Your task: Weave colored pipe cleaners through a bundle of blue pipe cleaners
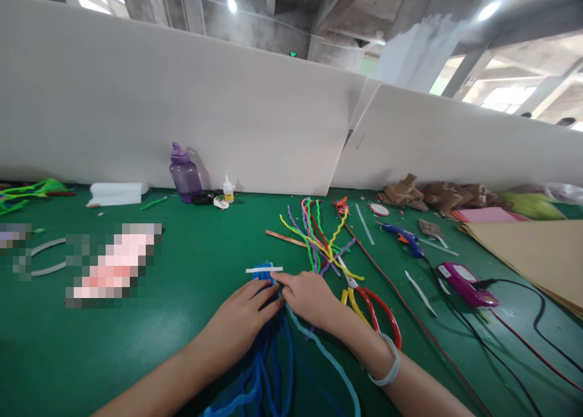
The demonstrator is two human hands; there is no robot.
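Note:
My left hand [243, 311] lies over a bundle of blue pipe cleaners [273, 368], its fingers holding them against the table. Their upper ends poke out beyond my fingertips. Across those ends rests a narrow white strip [255, 271]. The index finger of my right hand [312, 295] reaches out to the strip's lower edge, touching or almost touching it. The other right fingers curl under the palm, and what they hold, if anything, is hidden. A light blue pipe cleaner [330, 357] trails toward me from below that hand.
Colourful twisted pipe cleaners [314, 235] lie beyond my right hand, beside red-handled scissors [374, 311] and yellow-handled pliers [357, 306]. Rightward are a blue glue gun [405, 238], a magenta device [469, 286] and cables. A purple bottle [186, 177] stands near the white partition [204, 107].

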